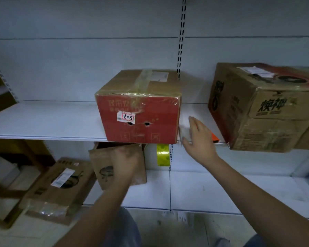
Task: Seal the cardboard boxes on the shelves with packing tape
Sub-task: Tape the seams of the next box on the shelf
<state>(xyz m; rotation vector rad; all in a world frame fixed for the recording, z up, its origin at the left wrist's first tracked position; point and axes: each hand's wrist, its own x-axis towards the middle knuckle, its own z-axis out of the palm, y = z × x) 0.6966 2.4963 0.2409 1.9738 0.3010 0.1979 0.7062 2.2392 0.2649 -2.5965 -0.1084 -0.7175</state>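
Your right hand (197,138), fingers spread and holding nothing, sits just right of the red-fronted box (138,106) on the shelf (48,120), while your blurred left hand (125,161) below its front edge cannot be read.

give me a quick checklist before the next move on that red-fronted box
1. Red-fronted box on the upper shelf: its front overhangs the edge. Not ok.
2. Top seam taped: clear tape runs across the top and along the front edge. Ok.
3. Left hand below the shelf, in front of the small brown box: blurred, grip cannot tell.
4. Right hand beside the box, fingers extended, something pale and blurred behind it. Cannot tell.
5. Tape within reach: yellow-green roll sits under the shelf. Ok.
6. Large box at right stands apart, also overhanging. Not ok.
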